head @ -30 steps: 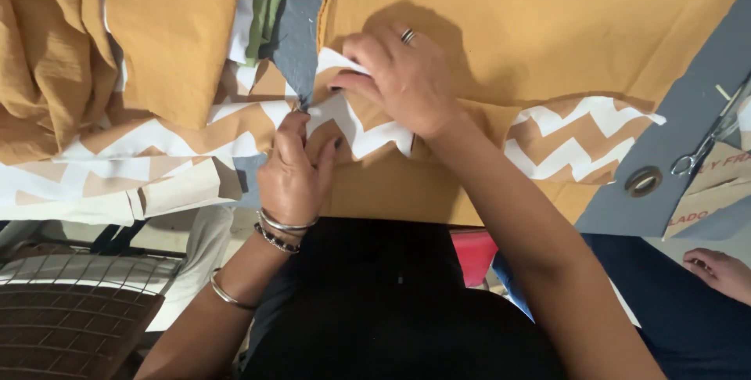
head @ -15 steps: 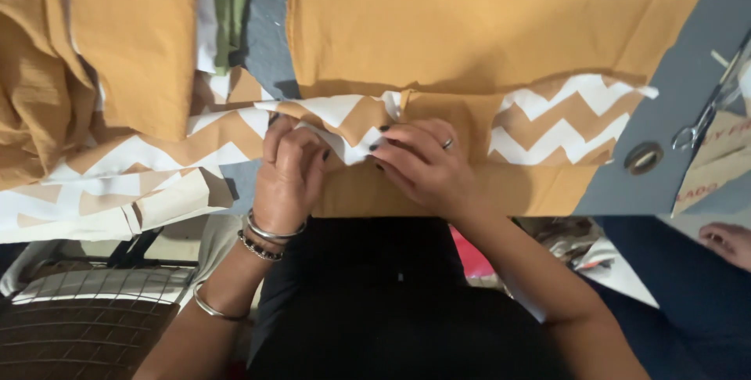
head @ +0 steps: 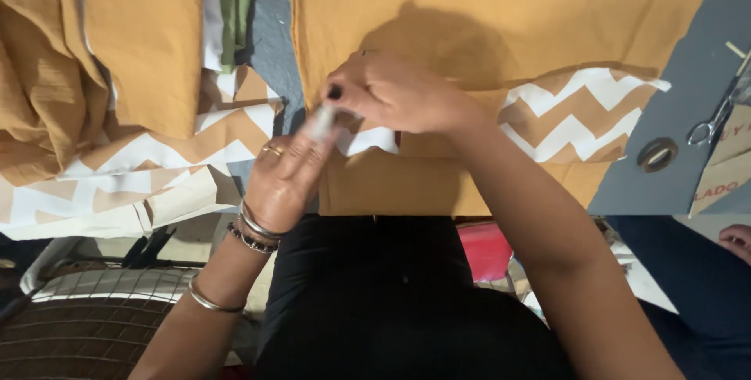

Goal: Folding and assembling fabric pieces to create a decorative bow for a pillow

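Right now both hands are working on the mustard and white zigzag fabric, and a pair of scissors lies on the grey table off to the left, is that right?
Not quite. In the head view the scissors lie on the grey table to the right, not the left. The rest holds: the left hand and right hand both work at the zigzag fabric.

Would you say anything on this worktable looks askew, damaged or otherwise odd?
Nothing looks damaged. The mustard fabric lies flat, while more mustard cloth sits bunched at the left edge. The left hand and right hand pinch the zigzag-print strip; scissors lie aside.
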